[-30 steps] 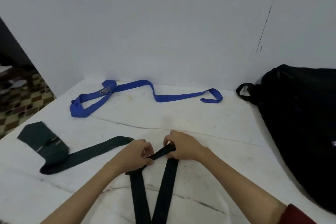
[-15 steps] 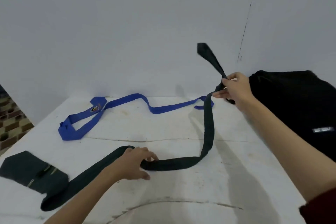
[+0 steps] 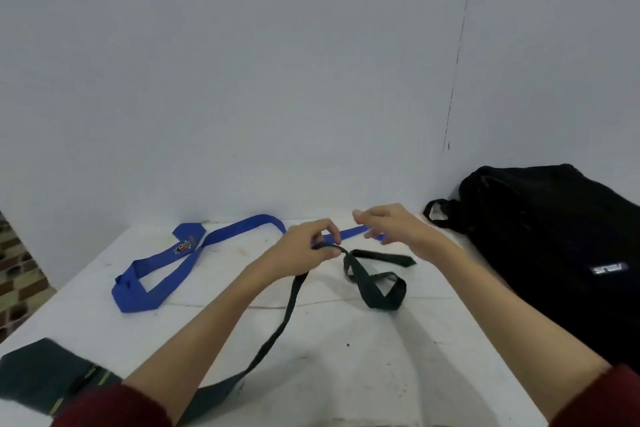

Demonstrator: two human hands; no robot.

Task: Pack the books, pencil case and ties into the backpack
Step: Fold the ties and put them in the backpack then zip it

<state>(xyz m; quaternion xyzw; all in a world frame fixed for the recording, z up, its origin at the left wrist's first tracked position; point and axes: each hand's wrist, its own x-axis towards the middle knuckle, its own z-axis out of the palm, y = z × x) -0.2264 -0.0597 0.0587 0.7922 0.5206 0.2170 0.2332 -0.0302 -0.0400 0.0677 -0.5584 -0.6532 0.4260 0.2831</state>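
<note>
A dark green tie (image 3: pixel 375 291) lies in loose loops on the white table (image 3: pixel 346 374), its wide end at the near left. My left hand (image 3: pixel 304 248) pinches the tie's narrow part and lifts it off the table. Just right of that, my right hand (image 3: pixel 394 227) hovers above the tie with fingers relaxed and holds nothing. A blue tie (image 3: pixel 166 267) with a crest lies across the back of the table. The black backpack (image 3: pixel 554 253) rests on its side at the right, against the wall.
A pale wall runs close behind the table. The table's left edge drops to a tiled floor (image 3: pixel 17 284). The backpack's carry loop (image 3: pixel 438 215) points toward the hands.
My right hand let go of the dark tie's narrow end, which dropped onto the table in loops. My left hand rose from the table with the tie pinched.
</note>
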